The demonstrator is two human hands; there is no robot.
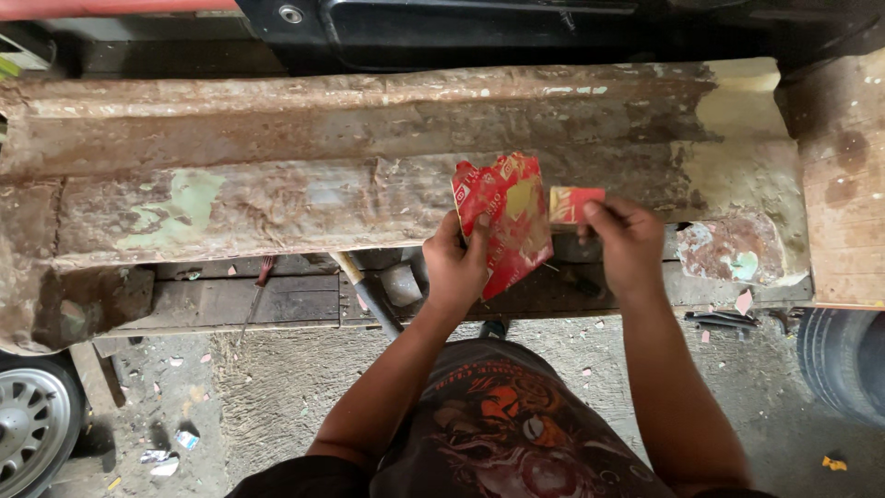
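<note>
The left hand has its grip closed on a crumpled red and yellow wrapper, held upright against the rusty metal panel. Just beside it, the right hand pinches one small red and yellow torn piece. One wrapper, one piece.

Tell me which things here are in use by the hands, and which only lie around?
In use:
left hand holding red packet
right hand holding small red piece

Lying about:
rusty metal panel
screwdriver
hammer
wheel
tyre
</note>
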